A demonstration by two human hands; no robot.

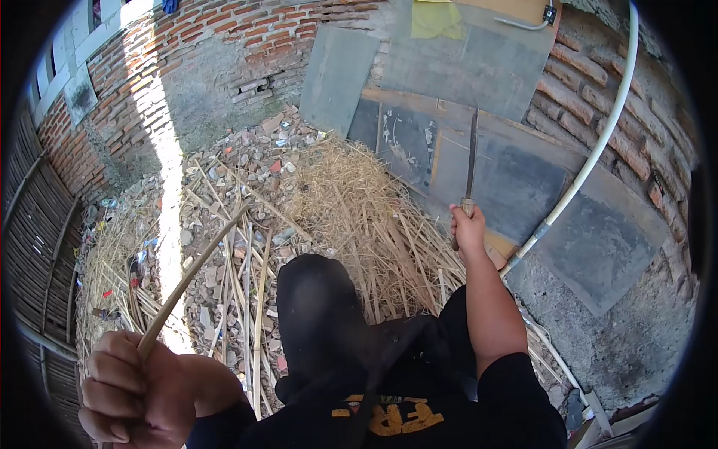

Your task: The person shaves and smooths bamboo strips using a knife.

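Note:
At the lower left, my left hand [138, 389] is closed around a long bamboo strip [191, 273], which slants up and away over the ground. My right hand [469, 228] grips the handle of a machete [472, 153] at centre right. Its long, narrow dark blade points away from me, toward the boards on the wall. The strip and the blade are well apart. Between them, a pile of pale shavings and split strips [359, 209] lies in front of my knees.
Rubble with several loose bamboo strips [258, 314] covers the ground at left. A brick wall [217, 45] stands ahead. Grey boards [516, 179] lean at right, crossed by a white pipe [598, 146]. A bamboo fence [37, 232] runs along the left.

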